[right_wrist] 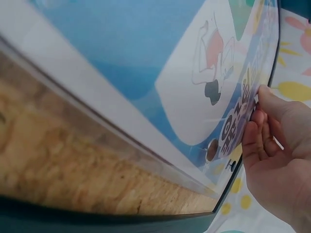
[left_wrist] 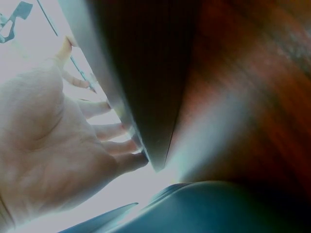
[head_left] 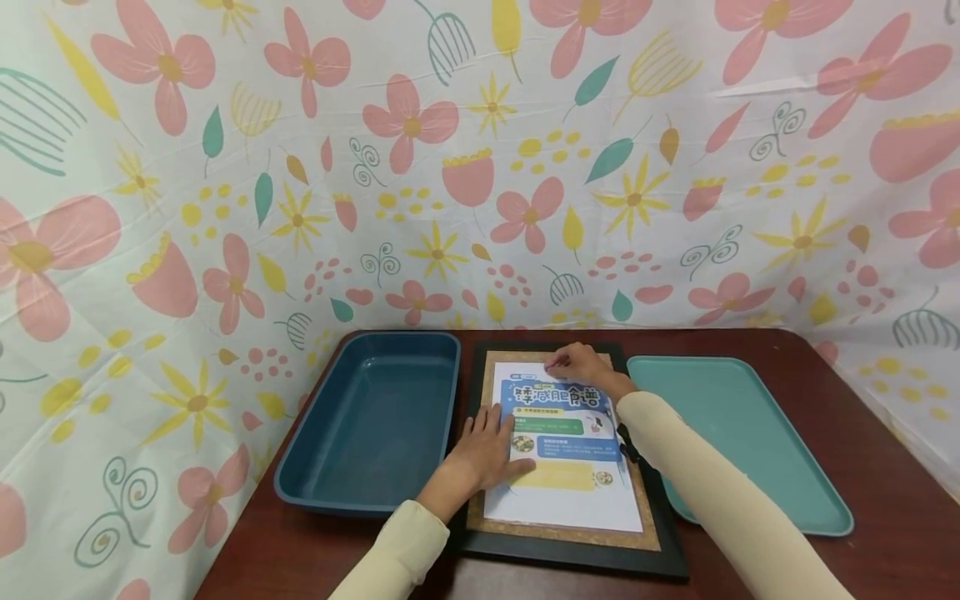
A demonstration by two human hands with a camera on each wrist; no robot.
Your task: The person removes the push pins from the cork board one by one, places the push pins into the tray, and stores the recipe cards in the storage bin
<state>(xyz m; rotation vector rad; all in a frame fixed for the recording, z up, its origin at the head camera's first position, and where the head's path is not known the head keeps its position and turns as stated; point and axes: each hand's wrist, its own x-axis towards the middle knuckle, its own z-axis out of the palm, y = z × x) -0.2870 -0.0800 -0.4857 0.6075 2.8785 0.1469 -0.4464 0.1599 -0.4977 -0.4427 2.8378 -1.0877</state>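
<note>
A printed poster (head_left: 564,506) in blue, green and yellow lies on a cork board (head_left: 480,523) with a black frame (head_left: 577,562). My left hand (head_left: 483,450) rests with spread fingers over the poster's left edge. At the poster's top edge, the fingers of my right hand (head_left: 583,367) are curled, thumb and fingertips pinched together. Whatever sits between those fingertips is hidden. In the right wrist view a small dark push pin (right_wrist: 231,165) stands near the poster's corner, beside my right hand (right_wrist: 277,150).
Left of the board stands a deep dark blue tray (head_left: 367,506). A flat light green tray (head_left: 750,442) lies to the right, partly under the right forearm. The dark red table (head_left: 247,542) meets a flower-printed cloth (head_left: 487,250) at its back and sides.
</note>
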